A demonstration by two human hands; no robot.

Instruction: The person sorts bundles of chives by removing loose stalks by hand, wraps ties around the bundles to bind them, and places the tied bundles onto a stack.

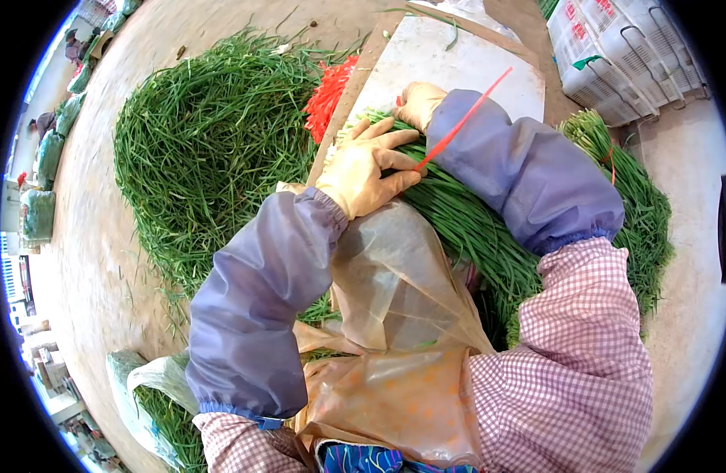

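A bundle of long green stalks [465,217] lies across the white board [465,67], its pale ends toward the board's left edge. My left hand [368,165], in a cream glove, rests on the bundle with fingers spread. At the far side of the pale ends is my gloved right hand [420,105], its fingers bent together; whatever they grip is mostly hidden. A red strip [465,118] sticks up from the bundle near my left fingertips and slants over my right sleeve.
A large heap of loose green leaves [213,150] lies left, beside red strips [330,96] on the board's edge. Right are a tied green bundle [635,197] and stacked white crates [623,55]. Bagged greens [162,410] sit lower left. Two people are far off at upper left.
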